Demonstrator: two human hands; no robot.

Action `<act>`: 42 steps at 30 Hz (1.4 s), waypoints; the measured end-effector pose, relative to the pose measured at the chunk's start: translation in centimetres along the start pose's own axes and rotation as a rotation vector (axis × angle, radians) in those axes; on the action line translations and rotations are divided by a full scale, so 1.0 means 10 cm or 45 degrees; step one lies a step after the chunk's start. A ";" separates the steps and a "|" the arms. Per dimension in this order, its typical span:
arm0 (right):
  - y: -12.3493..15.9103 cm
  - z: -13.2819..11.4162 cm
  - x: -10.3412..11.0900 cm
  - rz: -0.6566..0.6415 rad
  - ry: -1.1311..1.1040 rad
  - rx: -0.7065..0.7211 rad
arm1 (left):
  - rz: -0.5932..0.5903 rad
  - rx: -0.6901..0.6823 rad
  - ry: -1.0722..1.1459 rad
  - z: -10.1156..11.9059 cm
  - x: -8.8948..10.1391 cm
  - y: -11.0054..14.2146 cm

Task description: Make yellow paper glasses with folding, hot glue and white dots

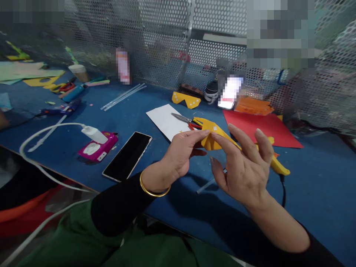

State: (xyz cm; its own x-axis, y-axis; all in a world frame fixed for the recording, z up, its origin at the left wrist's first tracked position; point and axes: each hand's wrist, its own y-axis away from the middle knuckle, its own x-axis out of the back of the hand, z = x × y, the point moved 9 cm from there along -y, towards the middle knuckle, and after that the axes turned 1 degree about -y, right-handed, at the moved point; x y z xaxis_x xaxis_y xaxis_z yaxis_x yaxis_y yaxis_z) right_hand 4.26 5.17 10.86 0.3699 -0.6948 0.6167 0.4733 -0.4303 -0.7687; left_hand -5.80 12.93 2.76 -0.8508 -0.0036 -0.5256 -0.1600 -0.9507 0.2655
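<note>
My left hand (180, 152) pinches a yellow paper cutout (219, 138) between thumb and fingers, above the blue table. A small white square is stuck on the cutout. My right hand (246, 163) touches the paper with its index fingertip; the thumb and other fingers are spread apart. Just behind the cutout lie scissors (182, 118) with red and yellow handles, partly on a white sheet (164, 120). Farther back is another yellow cutout (186, 100), mask-shaped with several white squares. Behind my right hand, a yellow glue gun (280, 166) is partly hidden.
A black-screened phone (128, 156) and a magenta socket block (97, 148) with a white plug lie left. Red paper (267, 129) is at right. Clear glue sticks (124, 97), a blue glue gun (68, 108) and a cup (79, 73) are farther off. Perforated metal (164, 44) borders the back.
</note>
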 end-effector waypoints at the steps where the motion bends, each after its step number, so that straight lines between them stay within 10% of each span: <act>1: 0.00 0.00 0.00 0.013 0.010 0.008 | 0.003 -0.001 -0.007 0.00 0.00 0.00; 42: -0.03 0.29 0.18 0.143 -0.236 -0.079 | 0.013 0.001 -0.096 -0.01 0.01 -0.01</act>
State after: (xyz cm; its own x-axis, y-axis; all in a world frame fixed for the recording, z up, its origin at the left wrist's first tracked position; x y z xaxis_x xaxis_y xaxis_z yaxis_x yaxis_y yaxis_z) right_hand 7.07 5.73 12.66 0.5611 -0.6248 0.5430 0.3728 -0.3950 -0.8397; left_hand -5.87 12.98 2.61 -0.8876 0.0103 -0.4605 -0.1517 -0.9505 0.2711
